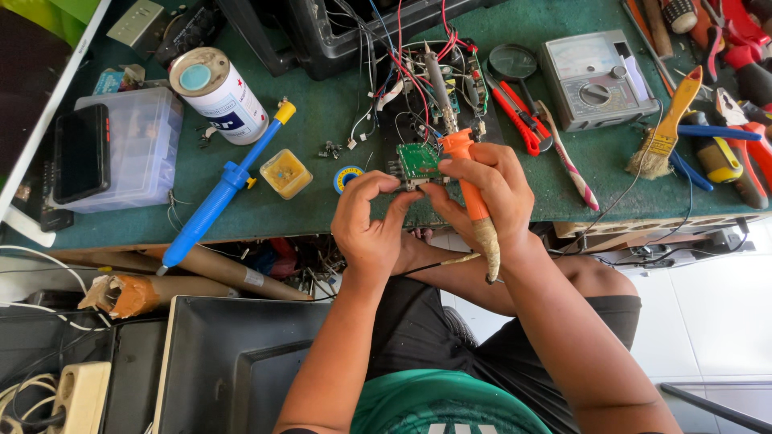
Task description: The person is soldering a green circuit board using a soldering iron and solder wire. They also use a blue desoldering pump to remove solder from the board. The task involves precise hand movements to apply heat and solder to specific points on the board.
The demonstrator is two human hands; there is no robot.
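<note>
Right hand [486, 189] gripping orange soldering iron [469, 181]; left hand [371, 221] pinching green circuit board [418, 161]. Left on green worktop [322, 112]: white can [219, 95] with blue label, small yellow square tin [285, 173].

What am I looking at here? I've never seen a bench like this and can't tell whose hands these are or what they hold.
There is one picture, taken by a camera worn on a person's head, looking down at their own two bare hands over a green-covered workbench.

The right hand grips an orange-handled soldering iron, its tip pointing away toward a tangle of red and white wires. The left hand pinches the edge of a small green circuit board.

Lying around: a blue desoldering pump, a white can, a small yellow tin, a clear plastic box with a black device on it, a grey analog multimeter, a magnifying glass, a paintbrush, and red-handled pliers at the right.
</note>
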